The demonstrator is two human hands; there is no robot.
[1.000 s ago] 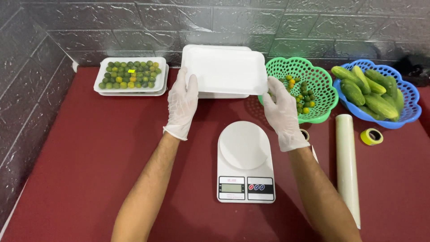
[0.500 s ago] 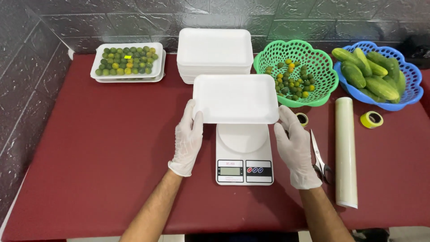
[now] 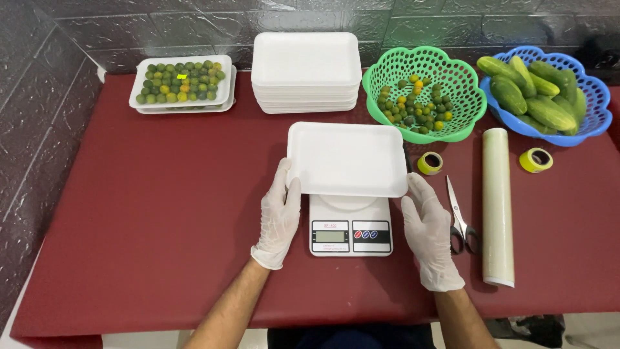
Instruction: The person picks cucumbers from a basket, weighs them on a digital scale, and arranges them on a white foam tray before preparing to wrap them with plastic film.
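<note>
A white foam tray point(image 3: 347, 157) lies flat and empty on a white digital kitchen scale point(image 3: 349, 231) in the middle of the red table. My left hand point(image 3: 279, 213), in a white glove, grips the tray's left edge with thumb and fingers. My right hand point(image 3: 429, 229), also gloved, rests beside the scale, and its fingertips just touch the tray's near right corner. A stack of the same foam trays point(image 3: 305, 70) stands behind the scale.
A tray of small green limes point(image 3: 181, 83) sits at the back left. A green basket of limes point(image 3: 424, 92) and a blue basket of cucumbers point(image 3: 542, 95) are at the back right. Scissors point(image 3: 459, 213), a cling-film roll point(image 3: 497, 203) and two yellow tape rolls point(image 3: 430, 163) lie to the right.
Both hands lifted one tray off the stack, brought it toward me and lowered it onto the scale. My right hand has slid down to the tray's corner.
</note>
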